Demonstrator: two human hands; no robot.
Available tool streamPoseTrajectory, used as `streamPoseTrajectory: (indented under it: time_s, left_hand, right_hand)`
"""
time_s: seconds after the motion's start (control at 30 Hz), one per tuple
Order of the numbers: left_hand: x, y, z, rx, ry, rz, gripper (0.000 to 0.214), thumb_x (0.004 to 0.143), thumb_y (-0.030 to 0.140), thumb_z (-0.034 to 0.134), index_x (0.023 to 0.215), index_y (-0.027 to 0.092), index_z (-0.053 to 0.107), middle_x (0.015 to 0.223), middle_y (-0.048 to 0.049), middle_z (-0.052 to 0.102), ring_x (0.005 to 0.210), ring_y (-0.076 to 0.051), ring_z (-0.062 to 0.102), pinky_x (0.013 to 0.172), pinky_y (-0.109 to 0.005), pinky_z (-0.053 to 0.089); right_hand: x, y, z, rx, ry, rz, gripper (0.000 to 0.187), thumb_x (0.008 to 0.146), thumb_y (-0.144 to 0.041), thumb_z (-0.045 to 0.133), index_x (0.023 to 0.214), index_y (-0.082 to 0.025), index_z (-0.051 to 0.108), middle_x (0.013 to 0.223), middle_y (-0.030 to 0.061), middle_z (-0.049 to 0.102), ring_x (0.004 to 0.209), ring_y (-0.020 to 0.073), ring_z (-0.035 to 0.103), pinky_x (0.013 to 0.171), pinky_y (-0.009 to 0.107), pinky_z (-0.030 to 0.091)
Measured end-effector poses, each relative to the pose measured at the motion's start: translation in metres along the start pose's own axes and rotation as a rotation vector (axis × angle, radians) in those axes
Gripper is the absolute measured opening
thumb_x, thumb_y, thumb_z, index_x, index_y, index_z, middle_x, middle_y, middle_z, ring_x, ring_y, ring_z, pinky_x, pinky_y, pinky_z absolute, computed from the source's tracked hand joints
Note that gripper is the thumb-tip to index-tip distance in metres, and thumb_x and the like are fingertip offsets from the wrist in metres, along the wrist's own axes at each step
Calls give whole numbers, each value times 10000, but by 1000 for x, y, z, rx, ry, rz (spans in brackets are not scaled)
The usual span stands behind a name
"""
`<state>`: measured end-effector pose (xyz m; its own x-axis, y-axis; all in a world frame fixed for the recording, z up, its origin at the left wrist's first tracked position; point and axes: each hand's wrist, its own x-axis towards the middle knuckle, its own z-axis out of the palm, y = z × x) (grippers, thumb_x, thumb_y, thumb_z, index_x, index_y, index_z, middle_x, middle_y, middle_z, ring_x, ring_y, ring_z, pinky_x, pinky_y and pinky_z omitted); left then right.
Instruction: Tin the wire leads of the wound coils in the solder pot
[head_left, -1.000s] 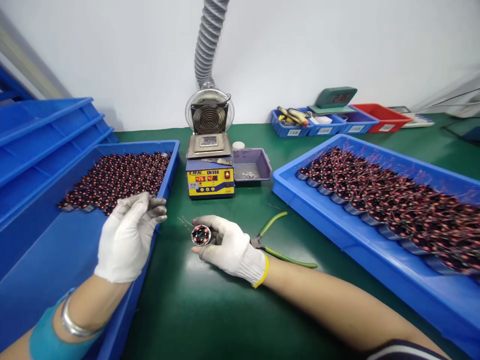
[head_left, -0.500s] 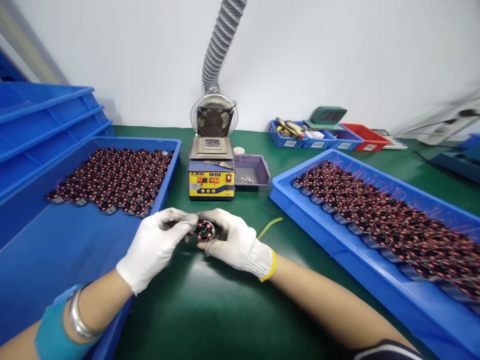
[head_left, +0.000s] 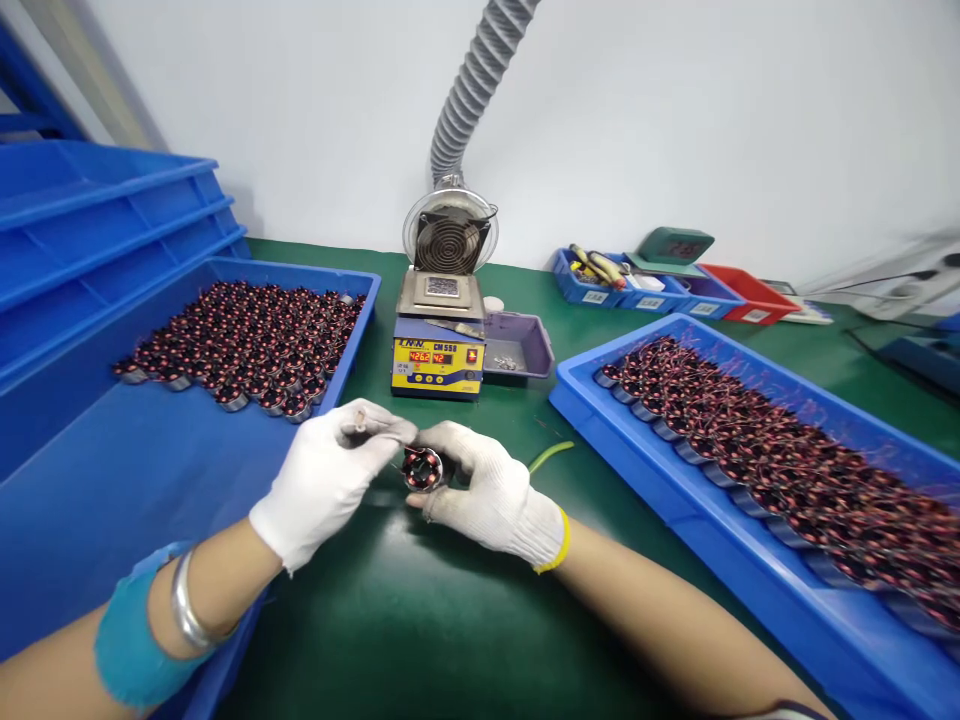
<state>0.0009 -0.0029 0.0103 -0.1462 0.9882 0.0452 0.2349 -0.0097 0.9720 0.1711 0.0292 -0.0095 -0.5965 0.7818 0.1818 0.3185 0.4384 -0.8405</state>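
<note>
A small round motor stator (head_left: 422, 470) with copper windings and a silvery metal rim is in my right hand (head_left: 484, 488), its wound face turned toward me. That hand wears a white knitted glove with a yellow cuff, and its thumb and fingers close around the rim. My left hand (head_left: 330, 470), also in a white glove, pinches at the stator's upper left edge. Thin wire (head_left: 407, 450) shows by its fingertips, which hide most of what they grip. Both hands are above the green table (head_left: 390, 620), in front of a yellow and blue solder pot (head_left: 437, 368).
Left, a blue tray (head_left: 165, 450) holds many stators; stacked blue trays (head_left: 105, 220) rise behind. Another blue tray (head_left: 697, 510), right, holds stators with upright wires. Beside the pot sits a purple bin (head_left: 544, 350); a green strip (head_left: 551, 455) lies nearby. Small bins (head_left: 757, 300) line the back.
The whole view has shifted, with the scene sitting farther right. The stator is turned a little in my right hand, and my left hand keeps pinching at its edge.
</note>
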Motion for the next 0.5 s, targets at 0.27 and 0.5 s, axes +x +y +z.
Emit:
streamPoseTrajectory:
  time_s: [0.27, 0.5]
  left_hand:
    - [12, -17, -8, -294, 491, 128, 152, 698, 302, 650, 797, 188, 661, 793, 0, 660, 712, -134, 614, 695, -266, 514]
    - [9, -15, 3, -124, 118, -167, 404, 701, 483, 629, 908, 136, 642, 866, -51, 660, 780, -179, 607, 706, -306, 495]
  right_hand:
    - [2, 3, -8, 100, 49, 19, 458, 642, -230, 715, 1087, -193, 612, 1026, 40, 626, 919, 162, 592, 829, 301, 474]
    - [46, -4, -49, 52, 143, 142, 509, 697, -285, 649, 1185, -168, 567, 878, 19, 629, 768, 146, 597, 694, 274, 494]
